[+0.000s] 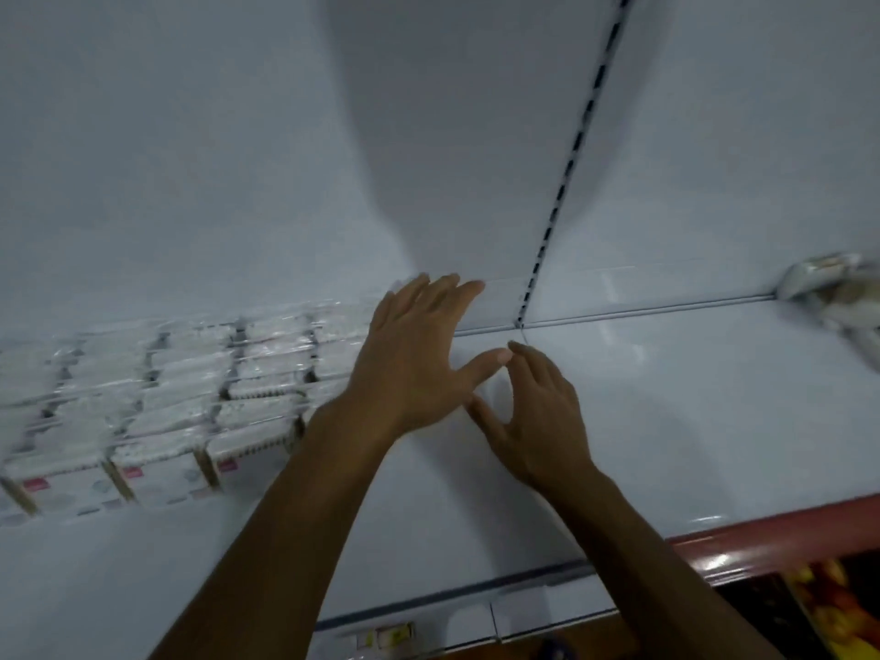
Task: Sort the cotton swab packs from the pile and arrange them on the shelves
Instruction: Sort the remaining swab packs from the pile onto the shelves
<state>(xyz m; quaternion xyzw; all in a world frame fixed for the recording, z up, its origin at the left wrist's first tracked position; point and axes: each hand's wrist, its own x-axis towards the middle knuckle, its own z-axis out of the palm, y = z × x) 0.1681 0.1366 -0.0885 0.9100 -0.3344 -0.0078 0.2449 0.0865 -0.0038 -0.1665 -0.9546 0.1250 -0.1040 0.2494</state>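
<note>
Though packs (190, 397) stand in neat rows at nine o'clock on the shelf (666, 397), stocking looks part done; both hands, left (419, 354) and right (538, 421), hover empty, fingers spread, at centre. No pile visible.

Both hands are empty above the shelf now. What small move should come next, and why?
Probably withdraw both hands to fetch more packs: the left hand and right hand hold nothing, and the shelf is bare right of the arranged cotton swab packs.
</note>
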